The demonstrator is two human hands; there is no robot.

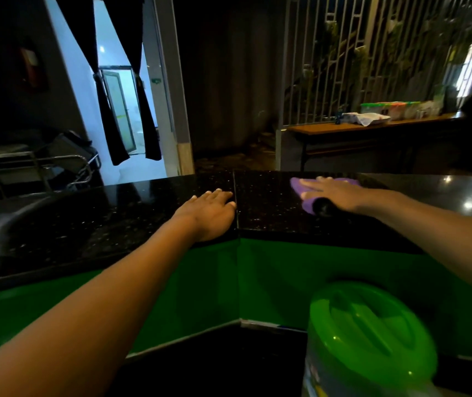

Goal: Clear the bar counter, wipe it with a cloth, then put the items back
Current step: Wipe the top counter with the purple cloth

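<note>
A black speckled stone bar counter runs across the middle of the head view, with a green front panel below it. A purple cloth lies on the counter's right section. My right hand presses flat on that cloth with straight fingers. My left hand rests flat on the bare counter near the seam between the two slabs, fingers straight and holding nothing.
A container with a bright green lid stands low at the front right, blurred. A metal rack sits behind the counter at the left. A wooden table with several packages stands at the back right. A curtained doorway opens at the back left.
</note>
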